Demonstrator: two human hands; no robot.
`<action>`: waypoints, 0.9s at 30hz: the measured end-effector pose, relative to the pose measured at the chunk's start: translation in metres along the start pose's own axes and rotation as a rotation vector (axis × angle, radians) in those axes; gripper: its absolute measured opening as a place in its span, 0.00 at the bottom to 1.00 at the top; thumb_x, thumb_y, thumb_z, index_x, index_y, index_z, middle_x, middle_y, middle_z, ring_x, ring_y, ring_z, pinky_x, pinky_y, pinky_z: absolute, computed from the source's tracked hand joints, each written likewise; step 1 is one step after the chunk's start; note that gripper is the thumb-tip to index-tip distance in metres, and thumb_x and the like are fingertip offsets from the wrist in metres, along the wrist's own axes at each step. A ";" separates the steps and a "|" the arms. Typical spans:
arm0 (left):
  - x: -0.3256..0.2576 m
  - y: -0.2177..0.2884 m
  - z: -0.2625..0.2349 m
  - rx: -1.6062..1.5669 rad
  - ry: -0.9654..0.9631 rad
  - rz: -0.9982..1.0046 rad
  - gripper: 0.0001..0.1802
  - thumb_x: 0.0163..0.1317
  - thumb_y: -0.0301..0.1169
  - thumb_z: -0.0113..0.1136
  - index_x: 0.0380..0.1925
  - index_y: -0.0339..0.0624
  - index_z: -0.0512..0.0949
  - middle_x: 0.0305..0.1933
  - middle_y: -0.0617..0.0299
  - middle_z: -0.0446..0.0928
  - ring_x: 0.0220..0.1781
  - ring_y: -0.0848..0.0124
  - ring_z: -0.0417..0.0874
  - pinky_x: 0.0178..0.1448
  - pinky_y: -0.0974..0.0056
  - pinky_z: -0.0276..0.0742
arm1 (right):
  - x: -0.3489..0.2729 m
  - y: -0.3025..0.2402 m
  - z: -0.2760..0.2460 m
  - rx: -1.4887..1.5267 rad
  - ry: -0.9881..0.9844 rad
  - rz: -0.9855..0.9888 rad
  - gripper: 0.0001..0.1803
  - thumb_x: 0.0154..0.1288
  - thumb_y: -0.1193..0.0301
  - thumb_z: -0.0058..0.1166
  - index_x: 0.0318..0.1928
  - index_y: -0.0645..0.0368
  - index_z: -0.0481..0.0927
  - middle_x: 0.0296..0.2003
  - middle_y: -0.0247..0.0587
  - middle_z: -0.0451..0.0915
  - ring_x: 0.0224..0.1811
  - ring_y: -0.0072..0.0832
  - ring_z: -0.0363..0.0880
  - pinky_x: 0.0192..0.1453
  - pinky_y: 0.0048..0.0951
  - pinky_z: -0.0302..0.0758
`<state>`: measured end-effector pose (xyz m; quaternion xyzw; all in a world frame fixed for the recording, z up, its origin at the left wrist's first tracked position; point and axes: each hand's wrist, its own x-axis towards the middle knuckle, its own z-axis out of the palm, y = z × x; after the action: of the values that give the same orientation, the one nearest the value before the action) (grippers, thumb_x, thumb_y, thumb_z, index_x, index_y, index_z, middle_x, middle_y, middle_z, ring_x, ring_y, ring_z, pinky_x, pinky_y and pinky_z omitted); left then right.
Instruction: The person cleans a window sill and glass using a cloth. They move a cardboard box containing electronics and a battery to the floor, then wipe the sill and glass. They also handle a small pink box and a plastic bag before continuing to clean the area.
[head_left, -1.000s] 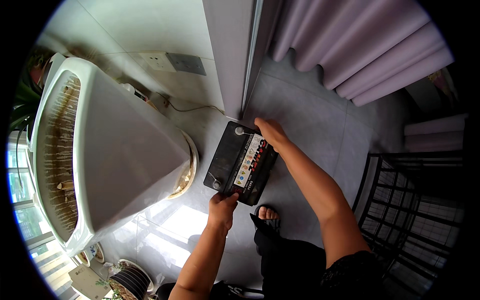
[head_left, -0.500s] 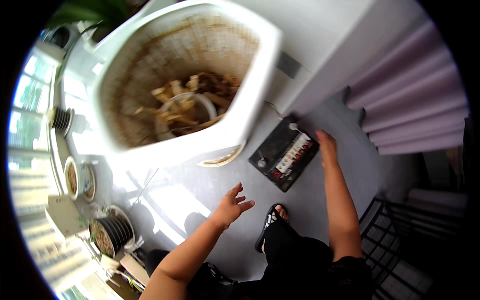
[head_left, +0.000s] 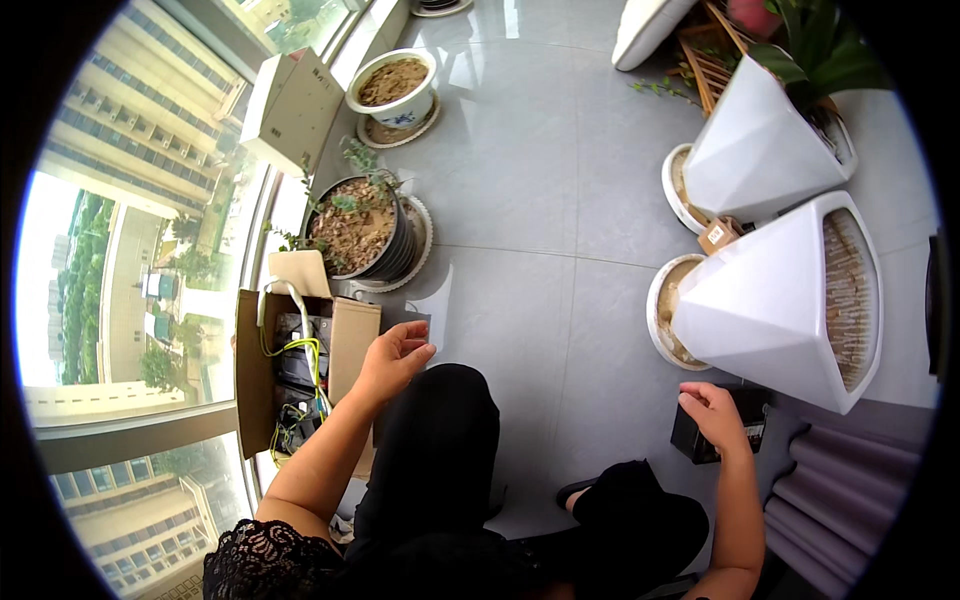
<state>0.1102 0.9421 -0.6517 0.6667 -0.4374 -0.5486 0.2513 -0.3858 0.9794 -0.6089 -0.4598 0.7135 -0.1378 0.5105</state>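
My left hand [head_left: 397, 358] hovers beside an open cardboard box [head_left: 356, 335], its fingers loosely bent and nothing between them. Inside the box lie dark units [head_left: 298, 362] and a yellow-green cable [head_left: 315, 352]. On the right, my right hand [head_left: 716, 412] hangs over a black box-shaped battery [head_left: 692, 440] on the floor, and covers part of it. The fingers of that hand are bent, a little apart from the thumb, with nothing visible in them. Whether it touches the battery I cannot tell.
Two white faceted planters [head_left: 770, 300] stand tilted in view at the right, near a purple curtain [head_left: 830, 490]. Along the window are a black pot of soil [head_left: 350, 225], a white-and-blue pot [head_left: 405, 112] and a pale box [head_left: 290, 110]. Grey floor tiles [head_left: 520, 200] lie between.
My view has swung left, bringing the cardboard box near my left hand. The battery and large planter now appear farther right and lower. My right hand now overlaps the battery; both hands' fingers are more bent.
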 end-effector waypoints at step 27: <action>-0.232 -0.234 -0.069 -0.419 1.471 -0.247 0.16 0.65 0.24 0.59 0.53 0.32 0.75 0.45 0.60 0.79 0.47 0.75 0.79 0.54 0.70 0.75 | 0.213 -0.277 0.461 -0.570 -1.113 -0.018 0.13 0.53 0.70 0.57 0.40 0.60 0.75 0.37 0.40 0.79 0.44 0.28 0.77 0.51 0.33 0.73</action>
<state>0.2444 1.2465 -0.7048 0.8421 0.0322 -0.0601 0.5350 0.1393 0.7865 -0.7556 -0.5867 0.3456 0.3140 0.6617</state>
